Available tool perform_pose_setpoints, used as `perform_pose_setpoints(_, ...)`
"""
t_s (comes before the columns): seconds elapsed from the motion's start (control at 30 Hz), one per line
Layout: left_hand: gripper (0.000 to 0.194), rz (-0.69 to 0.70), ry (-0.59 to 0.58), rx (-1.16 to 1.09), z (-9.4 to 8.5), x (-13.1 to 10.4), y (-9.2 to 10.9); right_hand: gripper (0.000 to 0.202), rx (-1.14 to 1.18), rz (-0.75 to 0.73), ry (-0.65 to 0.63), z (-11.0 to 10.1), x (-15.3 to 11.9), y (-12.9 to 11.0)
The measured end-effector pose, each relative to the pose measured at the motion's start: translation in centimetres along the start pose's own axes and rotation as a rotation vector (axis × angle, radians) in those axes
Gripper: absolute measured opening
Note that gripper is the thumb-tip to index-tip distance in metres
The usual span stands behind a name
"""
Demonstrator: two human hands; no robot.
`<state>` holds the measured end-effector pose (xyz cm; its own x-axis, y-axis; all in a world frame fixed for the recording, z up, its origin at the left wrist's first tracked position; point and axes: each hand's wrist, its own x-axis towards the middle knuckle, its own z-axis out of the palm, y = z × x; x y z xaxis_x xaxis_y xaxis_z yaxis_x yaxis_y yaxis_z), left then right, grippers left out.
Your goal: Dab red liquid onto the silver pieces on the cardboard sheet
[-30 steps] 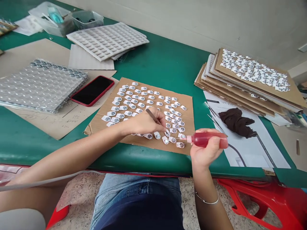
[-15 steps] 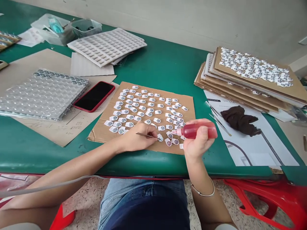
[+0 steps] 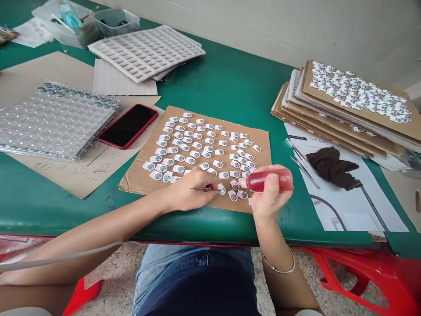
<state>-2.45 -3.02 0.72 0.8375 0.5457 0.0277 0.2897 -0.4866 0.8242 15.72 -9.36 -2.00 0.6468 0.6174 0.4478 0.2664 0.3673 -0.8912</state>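
Note:
My left hand [image 3: 190, 193] rests at the near edge of a cardboard sheet [image 3: 131, 181], fingers pinched around thin metal tweezers [image 3: 201, 188]. Just past its fingertips lies a small round metal piece on a white tab [image 3: 221, 189]. Wrapped in my right hand [image 3: 268, 202] is a small squeeze bottle of red liquid [image 3: 271, 180], tipped sideways with its nozzle pointing left over the pieces. Rows of the same tabbed pieces cover the sheet. One piece near the nozzle [image 3: 233, 195] looks reddish in its middle.
A red-cased phone [image 3: 128, 126] and a clear tray stack [image 3: 59, 120] lie left. White moulded trays [image 3: 148, 52] and plastic tubs [image 3: 115, 23] stand behind. On the right are stacked cardboard sheets [image 3: 338, 118], a dark cloth [image 3: 332, 166], and more tweezers [image 3: 304, 164] on printed paper.
The camera view has shifted slightly. The bottle has moved a little left, while both hands keep their grips.

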Motion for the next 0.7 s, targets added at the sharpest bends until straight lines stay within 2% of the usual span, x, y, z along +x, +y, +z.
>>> perform_pose_setpoints(0.2, 0.019, 0.291, -0.027, 0.308, 1.1, -1.0, 0.5, 0.019, -0.269, -0.112, -0.216, 0.5, -0.3, -0.8)
perform_pose_setpoints(0.37, 0.022, 0.492, 0.055, 0.633, 2.9, -1.8, 0.2, 0.02, -0.317, -0.103, -0.289, 0.7, -0.7, -0.8)
perform_pose_setpoints(0.5, 0.025, 0.574, 0.1, 0.782, 3.5, -2.0, 0.3, 0.022, -0.353, -0.072, -0.305, 0.5, -0.8, -0.5)
perform_pose_setpoints(0.7, 0.024, 0.58, 0.108, 0.799, 3.5, -2.1, 0.4, 0.025, -0.352, 0.052, -0.344, 0.5, -1.2, 0.1)
